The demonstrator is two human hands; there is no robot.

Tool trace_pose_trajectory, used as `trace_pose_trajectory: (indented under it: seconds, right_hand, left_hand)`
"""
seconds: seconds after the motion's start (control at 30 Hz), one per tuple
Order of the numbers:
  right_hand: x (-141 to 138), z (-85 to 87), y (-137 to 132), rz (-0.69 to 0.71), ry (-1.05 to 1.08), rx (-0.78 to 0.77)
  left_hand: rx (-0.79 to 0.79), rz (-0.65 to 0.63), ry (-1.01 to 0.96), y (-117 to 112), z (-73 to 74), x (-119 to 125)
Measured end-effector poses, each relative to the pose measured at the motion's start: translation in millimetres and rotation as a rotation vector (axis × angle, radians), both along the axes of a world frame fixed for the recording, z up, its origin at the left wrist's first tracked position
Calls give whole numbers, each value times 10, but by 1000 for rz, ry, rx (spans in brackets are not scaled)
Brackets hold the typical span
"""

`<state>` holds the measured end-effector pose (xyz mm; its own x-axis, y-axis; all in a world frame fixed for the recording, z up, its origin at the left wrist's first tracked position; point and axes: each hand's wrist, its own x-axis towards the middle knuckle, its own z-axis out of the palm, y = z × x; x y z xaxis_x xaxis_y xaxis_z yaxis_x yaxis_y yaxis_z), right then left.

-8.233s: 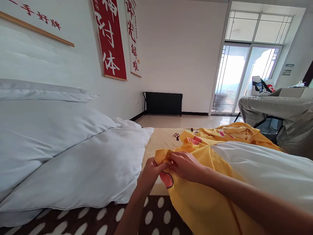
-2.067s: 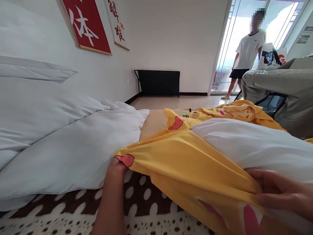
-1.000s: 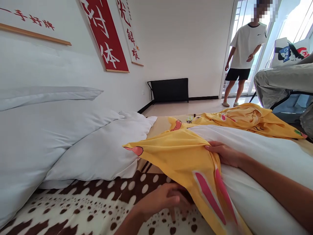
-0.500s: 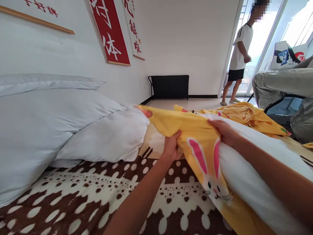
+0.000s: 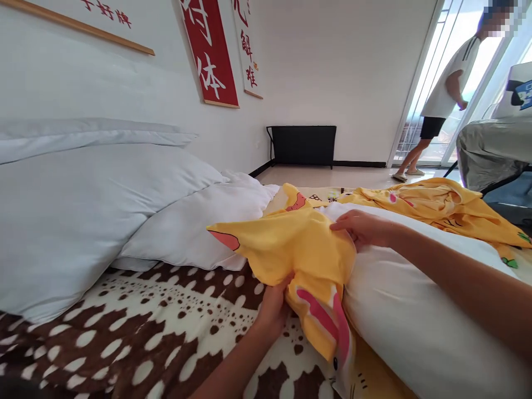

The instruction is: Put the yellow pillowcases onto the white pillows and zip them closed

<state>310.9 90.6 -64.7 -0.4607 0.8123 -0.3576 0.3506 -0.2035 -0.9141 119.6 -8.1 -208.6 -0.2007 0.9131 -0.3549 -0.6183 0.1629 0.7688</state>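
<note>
A yellow pillowcase (image 5: 291,238) printed with a pink-eared rabbit is bunched up in front of me. My left hand (image 5: 274,307) grips its lower edge, thumb on top and fingers hidden beneath the cloth. My right hand (image 5: 361,228) pinches it at the upper right, beside a white pillow (image 5: 409,302). One corner of the case, with a reddish patch, sticks out to the left. The rabbit's face hangs folded at the bottom, and part of the yellow cloth lies along the pillow's near side.
White pillows (image 5: 83,205) are piled at the left on a brown-and-cream spotted blanket (image 5: 166,332). More yellow cloth (image 5: 440,199) lies crumpled at the far right. A person (image 5: 446,83) stands by the glass door. A black folded panel (image 5: 303,145) leans against the back wall.
My left hand has moved down and the pillowcase has bunched, its rabbit folding over. The left corner has dropped. The view has turned left, and the person has stepped and leans more.
</note>
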Motion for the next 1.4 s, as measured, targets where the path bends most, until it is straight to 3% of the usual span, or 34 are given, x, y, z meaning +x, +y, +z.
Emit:
trace_pose_trajectory:
  seconds: [0.1,0.2,0.33,0.5,0.53,0.6,0.67,0.73,0.83,0.93,1.0,1.17,1.3,1.4]
  right_hand:
    - [-361,77,215,3,-73,77]
    - [-479,44,464,-33,-113,152]
    - [-205,-159,759,-86,-141,196]
    - [246,-412,895,-30,-24,159]
    - [287,-434,907,-29,-32,212]
    - [314,-463,930,-58,-157,461]
    - [290,-490,944,-100,-372,781]
    - [252,-527,944,-157,-584,951]
    - [218,-570,915,-221,-813,855]
    - [201,-552,852,-137,-911,698]
    - [172,-510,776,-100,-931,680]
    - [41,-240,406,-171,-955,860]
    - [-64,280,-60,-270,-1007,1192]
    - [-126,747,-396,-257,-1100,1473]
  left_hand:
    - [-44,-15,-6,-94,-67,42]
    - [-50,-20,-50,-135,-141,48]
    - [-19,-7,-142,-141,-199,32]
    - [-42,-7,-128,-133,-208,76]
    - [-48,-6,-111,-138,-219,87]
    - [-41,-4,-81,-151,-253,104]
    - [-31,-6,-57,-160,-291,114]
    - [-29,-2,-42,-159,-319,117]
    - [-16,2,-31,-142,-322,109]
    - [-5,-18,-46,-129,-275,92]
    - [-5,-59,-58,-139,-226,87]
    - [66,-97,-83,-261,-60,154]
    - [121,-129,-11,-244,131,329]
    - [228,-208,186,-4,267,546]
